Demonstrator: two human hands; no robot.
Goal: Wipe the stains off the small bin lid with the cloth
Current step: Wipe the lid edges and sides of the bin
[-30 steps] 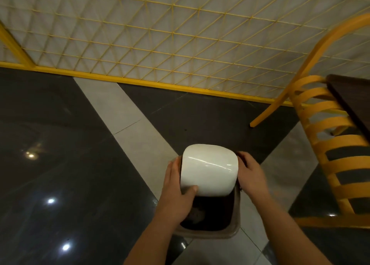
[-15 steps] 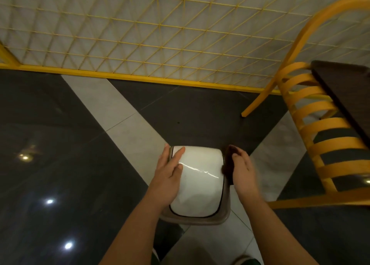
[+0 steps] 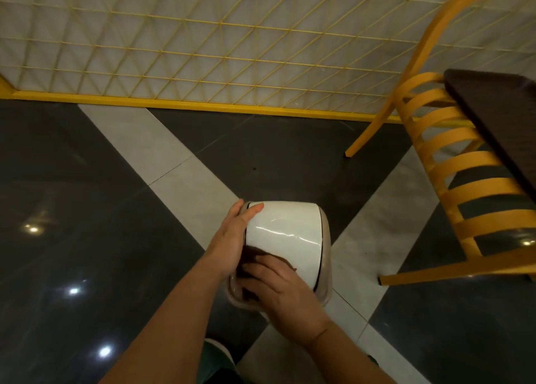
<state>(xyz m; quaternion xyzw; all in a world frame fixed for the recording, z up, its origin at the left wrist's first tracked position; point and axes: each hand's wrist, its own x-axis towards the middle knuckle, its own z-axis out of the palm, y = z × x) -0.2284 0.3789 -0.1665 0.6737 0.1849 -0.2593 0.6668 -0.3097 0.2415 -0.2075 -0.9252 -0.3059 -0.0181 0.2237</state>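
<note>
1. Head view: a small beige plastic bin [image 3: 324,270] stands on a glossy floor of dark tiles [image 3: 87,209] crossed by pale grey tile bands [image 3: 174,163], right where two bands meet.
2. Its glossy white domed lid [image 3: 285,238] is closed on the bin, with a bright streak of reflected light across it.
3. The left hand [image 3: 232,238] lies along the lid's left edge, fingers nearly straight, fingertips at the far left corner; it steadies the lid rather than gripping it.
4. The right hand [image 3: 278,288] is at the lid's near left corner, fingers bent down over a dark brown cloth [image 3: 252,260], pressing it onto the lid. The cloth bunches under the fingers and spills over the bin's near rim.
5. To the right stands a yellow slatted wooden chair [image 3: 464,163], and beside it the edge of a dark brown table top [image 3: 499,116].
6. Behind runs a yellow wire-grid partition [image 3: 220,35] on a yellow base rail.
</note>
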